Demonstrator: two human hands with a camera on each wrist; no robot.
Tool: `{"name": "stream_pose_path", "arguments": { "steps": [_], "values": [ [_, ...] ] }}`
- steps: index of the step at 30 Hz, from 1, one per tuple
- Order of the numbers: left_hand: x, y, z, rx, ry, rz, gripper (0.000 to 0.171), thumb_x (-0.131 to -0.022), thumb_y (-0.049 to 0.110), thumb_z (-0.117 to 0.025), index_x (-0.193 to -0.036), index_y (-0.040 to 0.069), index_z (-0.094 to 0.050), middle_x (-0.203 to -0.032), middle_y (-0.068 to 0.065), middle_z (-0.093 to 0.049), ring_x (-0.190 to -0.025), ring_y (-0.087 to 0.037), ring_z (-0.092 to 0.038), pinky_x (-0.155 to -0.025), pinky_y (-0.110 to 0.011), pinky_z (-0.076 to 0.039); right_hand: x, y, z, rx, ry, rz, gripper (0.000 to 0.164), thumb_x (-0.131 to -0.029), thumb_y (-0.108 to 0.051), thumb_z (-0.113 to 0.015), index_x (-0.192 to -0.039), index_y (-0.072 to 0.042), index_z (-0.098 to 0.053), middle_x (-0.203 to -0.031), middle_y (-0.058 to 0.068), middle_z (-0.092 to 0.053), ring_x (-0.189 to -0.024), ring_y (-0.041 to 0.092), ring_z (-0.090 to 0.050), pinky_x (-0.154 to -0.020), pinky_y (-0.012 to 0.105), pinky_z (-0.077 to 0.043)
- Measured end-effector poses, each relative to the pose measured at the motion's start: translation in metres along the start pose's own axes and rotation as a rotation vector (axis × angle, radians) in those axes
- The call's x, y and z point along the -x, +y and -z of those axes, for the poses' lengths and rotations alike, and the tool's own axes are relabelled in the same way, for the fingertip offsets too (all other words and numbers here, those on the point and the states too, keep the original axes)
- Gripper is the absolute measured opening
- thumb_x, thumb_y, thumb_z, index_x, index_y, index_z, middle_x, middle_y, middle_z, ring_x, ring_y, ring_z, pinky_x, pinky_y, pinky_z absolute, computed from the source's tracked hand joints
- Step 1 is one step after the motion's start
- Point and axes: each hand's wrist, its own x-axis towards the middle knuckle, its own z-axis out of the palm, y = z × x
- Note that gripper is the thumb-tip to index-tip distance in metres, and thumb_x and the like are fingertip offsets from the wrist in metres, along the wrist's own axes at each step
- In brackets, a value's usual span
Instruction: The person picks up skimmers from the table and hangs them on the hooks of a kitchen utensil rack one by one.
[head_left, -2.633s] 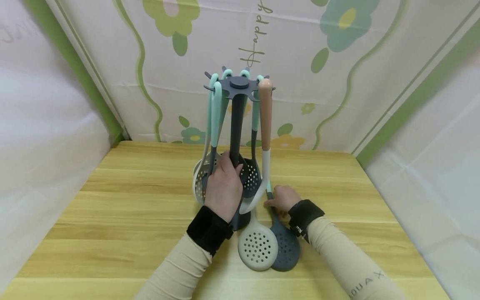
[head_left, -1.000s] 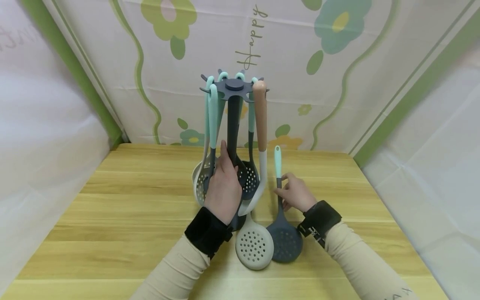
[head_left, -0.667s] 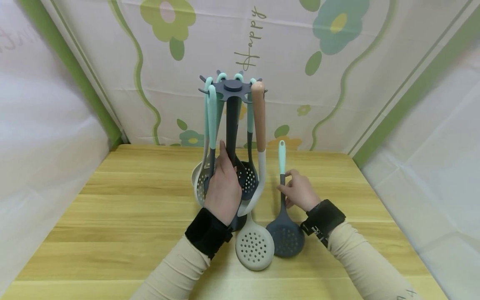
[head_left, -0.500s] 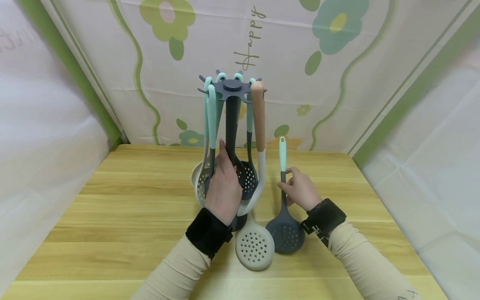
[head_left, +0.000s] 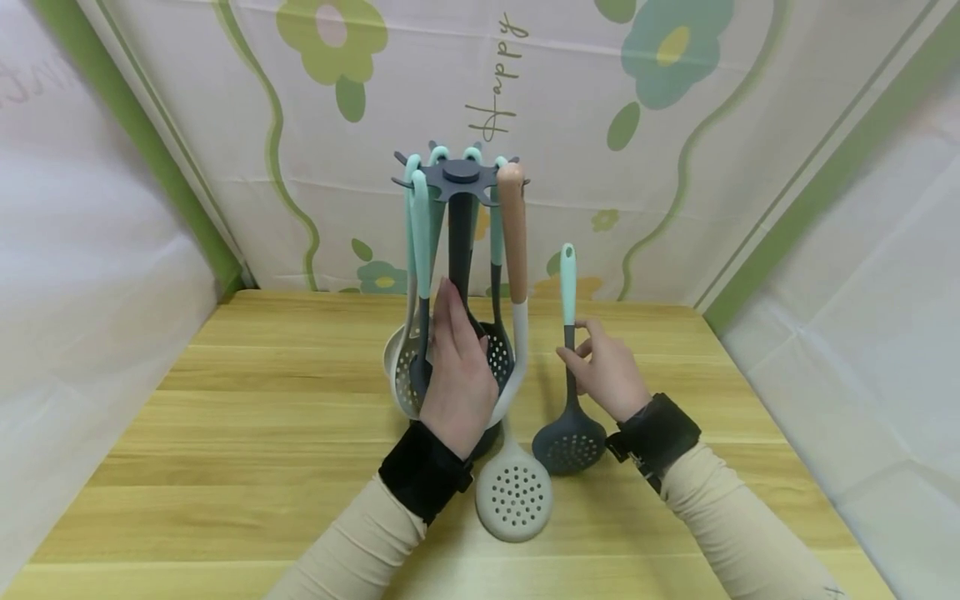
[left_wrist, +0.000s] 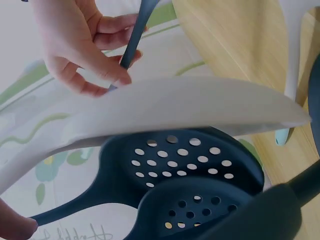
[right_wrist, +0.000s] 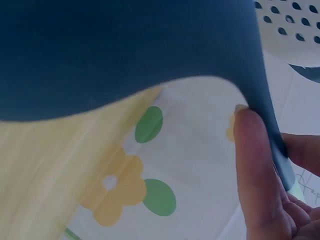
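My right hand (head_left: 611,371) pinches the dark shaft of a skimmer (head_left: 570,442) with a mint handle, holding it upright, bowl down, to the right of a utensil rack (head_left: 461,172). In the right wrist view the skimmer's dark bowl (right_wrist: 125,55) fills the top left, thumb and fingers on its shaft. My left hand (head_left: 461,387) lies with straight fingers against the rack's lower post, among the hanging utensils. A white-headed utensil with a wooden handle (head_left: 513,242) hangs close on its right; its pale head (left_wrist: 200,105) crosses the left wrist view. Below, a pale skimmer (head_left: 514,500) lies on the table.
Several mint-handled utensils hang around the rack, among them a pale skimmer (head_left: 406,379) on the left and a dark skimmer (head_left: 498,354) behind. The wooden table (head_left: 247,467) meets a flower-printed cloth (head_left: 570,75) at the back, with cloth walls on both sides.
My right hand has drawn the dark skimmer away from the pale one, rightward, then raised and tipped it upright. My left hand has shifted slightly right, its fingers straighter on the post.
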Motion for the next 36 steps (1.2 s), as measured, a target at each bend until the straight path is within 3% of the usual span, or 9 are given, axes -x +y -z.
{"name": "stream_pose_path", "arguments": {
  "steps": [5,12,20,26,32,36],
  "values": [
    [-0.002,0.000,-0.001,-0.018,-0.007,-0.002,0.064,-0.097,-0.006,-0.053,-0.149,-0.015,-0.017,-0.153,-0.034,-0.026,-0.141,-0.040,-0.037,-0.108,-0.043,-0.044,0.002,-0.007,0.004,-0.021,0.037,0.022,0.047,-0.098,-0.017,-0.063,-0.137,-0.001,-0.044,-0.088,0.020,-0.071,-0.055,0.017,-0.068,-0.053,0.031,-0.057],
    [-0.006,-0.003,-0.005,-0.044,0.004,0.008,0.066,-0.094,-0.009,-0.052,-0.148,-0.016,-0.015,-0.143,-0.036,-0.035,-0.129,-0.043,-0.050,-0.103,-0.043,-0.049,0.014,-0.023,0.011,-0.041,0.092,0.076,0.046,-0.098,-0.018,-0.063,-0.138,-0.003,-0.045,-0.089,0.019,-0.071,-0.059,0.017,-0.068,-0.055,0.029,-0.057],
    [-0.006,-0.007,-0.009,-0.126,0.054,-0.008,0.054,-0.103,-0.004,-0.042,-0.148,-0.011,-0.013,-0.129,-0.033,-0.047,-0.102,-0.038,-0.066,-0.074,-0.035,-0.060,0.029,-0.045,0.018,-0.038,0.175,0.192,0.044,-0.097,-0.017,-0.065,-0.134,-0.001,-0.048,-0.084,0.016,-0.072,-0.056,0.015,-0.067,-0.051,0.023,-0.055],
    [-0.008,-0.009,-0.008,-0.127,0.050,-0.025,0.055,-0.103,-0.004,-0.041,-0.148,-0.009,-0.011,-0.126,-0.033,-0.049,-0.097,-0.038,-0.067,-0.073,-0.036,-0.060,0.039,-0.059,0.021,-0.050,0.234,0.289,0.041,-0.095,-0.012,-0.067,-0.130,-0.001,-0.051,-0.079,0.014,-0.072,-0.053,0.017,-0.067,-0.049,0.023,-0.054],
    [-0.008,-0.009,-0.005,-0.097,0.005,-0.016,0.061,-0.102,-0.006,-0.044,-0.149,-0.006,-0.007,-0.128,-0.032,-0.047,-0.086,-0.035,-0.067,-0.065,-0.033,-0.059,0.046,-0.070,0.021,-0.071,0.310,0.415,0.038,-0.091,-0.005,-0.070,-0.125,0.001,-0.054,-0.075,0.011,-0.072,-0.049,0.009,-0.064,-0.046,0.022,-0.052],
    [-0.008,-0.008,-0.005,-0.099,0.006,-0.013,0.065,-0.100,-0.007,-0.047,-0.150,-0.006,-0.006,-0.129,-0.033,-0.047,-0.096,-0.037,-0.066,-0.065,-0.033,-0.059,0.050,-0.077,0.022,-0.075,0.344,0.484,0.037,-0.088,-0.001,-0.071,-0.122,0.002,-0.056,-0.072,0.010,-0.071,-0.049,0.007,-0.063,-0.048,0.018,-0.051]
  ]
}}
